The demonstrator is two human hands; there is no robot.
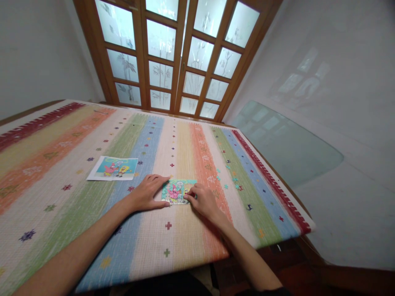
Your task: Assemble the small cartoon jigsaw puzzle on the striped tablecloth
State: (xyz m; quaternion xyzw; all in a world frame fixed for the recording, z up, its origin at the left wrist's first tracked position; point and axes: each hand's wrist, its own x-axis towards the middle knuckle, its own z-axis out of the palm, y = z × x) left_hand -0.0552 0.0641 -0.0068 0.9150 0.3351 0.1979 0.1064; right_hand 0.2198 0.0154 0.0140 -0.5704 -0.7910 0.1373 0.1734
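Note:
A small jigsaw puzzle [174, 193] lies flat on the table, with a pink starfish figure and a teal border showing. My left hand [149, 192] rests at its left side, thumb and forefinger spread along the lower and upper corners, holding nothing. Over the puzzle's right part, my right hand [202, 199] has its fingertips pinched on a puzzle piece, mostly hidden by the fingers. These fingers also cover some of the puzzle's right side. Several loose teal puzzle pieces [235, 181] are scattered to the right of my right hand.
A printed picture [115, 168] of the cartoon scene lies to the left, beyond my left hand. The striped tablecloth [148, 242] covers the table, its near edge close to my body. Wooden doors with glass panes [160, 49] stand behind, and a pale wall [348, 123] is at right.

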